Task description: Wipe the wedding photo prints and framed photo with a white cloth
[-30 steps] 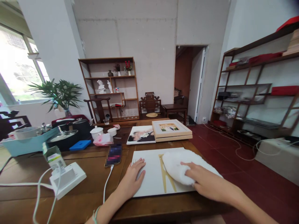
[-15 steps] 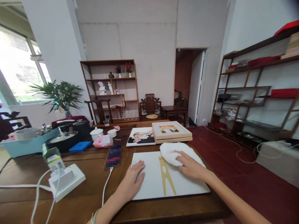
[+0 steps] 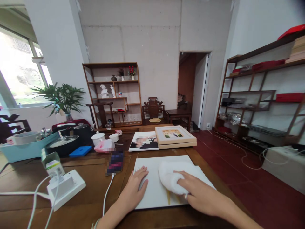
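Daylight floods in from the window (image 3: 19,76) at left, blown out to near white, leaving the room evenly bright with soft, faint shadows. The wide lens bends the shelving (image 3: 262,95) at right and stretches the frame's edges (the corners smear most). A phone screen (image 3: 114,161) and a photo print (image 3: 144,142) are blurred out in blocks.

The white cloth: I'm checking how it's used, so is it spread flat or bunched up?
Bunched up: the white cloth sits in a thick wad under the right hand on the white board.

white cloth (image 3: 170,178), bunched, on white board (image 3: 152,190)
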Action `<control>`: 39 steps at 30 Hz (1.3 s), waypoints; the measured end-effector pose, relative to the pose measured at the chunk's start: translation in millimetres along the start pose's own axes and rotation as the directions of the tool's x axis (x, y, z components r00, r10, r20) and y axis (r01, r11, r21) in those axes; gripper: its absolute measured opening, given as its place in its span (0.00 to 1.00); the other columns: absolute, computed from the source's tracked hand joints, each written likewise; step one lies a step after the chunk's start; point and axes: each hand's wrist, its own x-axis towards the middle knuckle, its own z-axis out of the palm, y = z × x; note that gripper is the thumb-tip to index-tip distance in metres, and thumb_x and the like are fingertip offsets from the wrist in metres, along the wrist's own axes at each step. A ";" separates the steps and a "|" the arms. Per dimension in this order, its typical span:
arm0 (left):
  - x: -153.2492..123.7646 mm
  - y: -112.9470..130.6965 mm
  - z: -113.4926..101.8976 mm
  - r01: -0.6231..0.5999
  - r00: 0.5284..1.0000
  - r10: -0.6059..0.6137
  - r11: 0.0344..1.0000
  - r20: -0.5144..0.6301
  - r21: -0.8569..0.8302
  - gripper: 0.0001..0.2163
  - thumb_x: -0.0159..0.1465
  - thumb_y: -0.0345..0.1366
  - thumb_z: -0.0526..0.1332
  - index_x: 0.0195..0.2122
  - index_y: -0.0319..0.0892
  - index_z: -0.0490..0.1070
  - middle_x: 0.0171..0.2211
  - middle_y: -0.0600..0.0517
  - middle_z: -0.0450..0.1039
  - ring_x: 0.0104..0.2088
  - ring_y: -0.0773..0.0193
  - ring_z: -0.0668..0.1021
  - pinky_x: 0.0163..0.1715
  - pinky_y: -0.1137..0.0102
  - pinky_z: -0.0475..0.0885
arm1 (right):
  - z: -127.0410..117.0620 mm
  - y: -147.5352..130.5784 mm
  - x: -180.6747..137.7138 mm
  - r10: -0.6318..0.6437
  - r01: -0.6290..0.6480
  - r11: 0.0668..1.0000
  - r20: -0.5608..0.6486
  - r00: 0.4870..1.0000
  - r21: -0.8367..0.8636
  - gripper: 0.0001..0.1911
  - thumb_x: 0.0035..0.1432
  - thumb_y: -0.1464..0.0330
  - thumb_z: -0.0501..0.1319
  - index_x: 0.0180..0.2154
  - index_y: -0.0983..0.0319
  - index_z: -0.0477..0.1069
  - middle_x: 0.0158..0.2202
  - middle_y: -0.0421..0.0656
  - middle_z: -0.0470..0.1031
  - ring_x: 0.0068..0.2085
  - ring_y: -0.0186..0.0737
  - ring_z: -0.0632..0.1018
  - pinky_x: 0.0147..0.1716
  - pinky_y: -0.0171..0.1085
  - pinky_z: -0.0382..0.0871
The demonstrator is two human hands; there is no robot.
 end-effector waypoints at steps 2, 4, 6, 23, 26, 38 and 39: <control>0.3 1.5 -1.1 0.001 1.000 -0.001 1.000 0.002 -0.009 0.15 0.61 0.34 0.51 0.49 0.43 0.65 0.54 0.46 0.64 0.56 0.56 0.64 0.55 0.51 0.55 | 5.8 -6.3 3.8 -0.044 0.044 0.999 -0.010 0.999 0.006 0.24 0.41 0.79 0.48 0.41 0.63 0.68 0.57 0.47 0.59 0.60 0.40 0.53 0.57 0.40 0.45; 0.4 2.5 -2.0 0.005 1.000 -0.005 1.000 0.002 -0.012 0.15 0.61 0.34 0.51 0.49 0.44 0.65 0.54 0.46 0.65 0.56 0.57 0.64 0.55 0.52 0.55 | 12.8 -4.3 14.1 -0.060 0.060 0.998 -0.019 0.998 -0.009 0.26 0.40 0.79 0.49 0.44 0.64 0.67 0.58 0.47 0.57 0.61 0.42 0.50 0.58 0.43 0.41; 0.4 2.7 -2.5 0.008 1.000 -0.008 1.000 0.004 -0.007 0.15 0.61 0.34 0.51 0.49 0.44 0.65 0.54 0.46 0.64 0.56 0.57 0.64 0.55 0.52 0.55 | 17.7 3.9 28.8 -0.051 0.050 0.998 -0.034 0.998 -0.035 0.27 0.40 0.79 0.50 0.46 0.65 0.66 0.58 0.50 0.56 0.61 0.44 0.49 0.58 0.45 0.40; 2.4 -0.1 -1.1 0.003 1.000 -0.004 0.999 -0.026 -0.054 0.15 0.60 0.33 0.53 0.48 0.45 0.67 0.52 0.47 0.67 0.55 0.56 0.66 0.55 0.53 0.57 | 37.2 -38.3 27.7 -0.051 0.059 0.986 0.056 0.997 -0.156 0.22 0.44 0.74 0.53 0.44 0.66 0.69 0.60 0.53 0.52 0.61 0.58 0.46 0.55 0.60 0.39; 3.3 1.7 -3.4 0.027 1.000 -0.027 0.998 0.008 -0.050 0.16 0.59 0.31 0.53 0.49 0.45 0.66 0.52 0.47 0.66 0.55 0.55 0.65 0.55 0.53 0.56 | 38.4 -51.8 16.7 -0.091 0.122 0.982 0.201 0.975 -0.147 0.22 0.43 0.73 0.56 0.44 0.67 0.70 0.60 0.55 0.52 0.60 0.62 0.47 0.53 0.62 0.40; 1.5 -6.2 2.9 0.005 1.000 -0.006 1.000 -0.022 -0.022 0.17 0.61 0.31 0.50 0.52 0.46 0.63 0.53 0.49 0.65 0.55 0.58 0.65 0.55 0.55 0.57 | 24.4 -5.4 70.7 -0.067 0.063 0.991 -0.037 0.997 -0.115 0.26 0.46 0.75 0.50 0.50 0.63 0.64 0.58 0.49 0.57 0.61 0.45 0.50 0.57 0.49 0.40; 1.7 -6.9 3.6 0.002 1.000 -0.003 1.000 -0.029 -0.018 0.17 0.61 0.32 0.49 0.52 0.46 0.63 0.54 0.48 0.65 0.55 0.59 0.65 0.55 0.55 0.57 | 23.7 -2.5 76.6 -0.064 0.058 0.990 -0.044 0.997 -0.127 0.25 0.47 0.74 0.50 0.50 0.63 0.64 0.58 0.49 0.58 0.61 0.45 0.50 0.57 0.49 0.41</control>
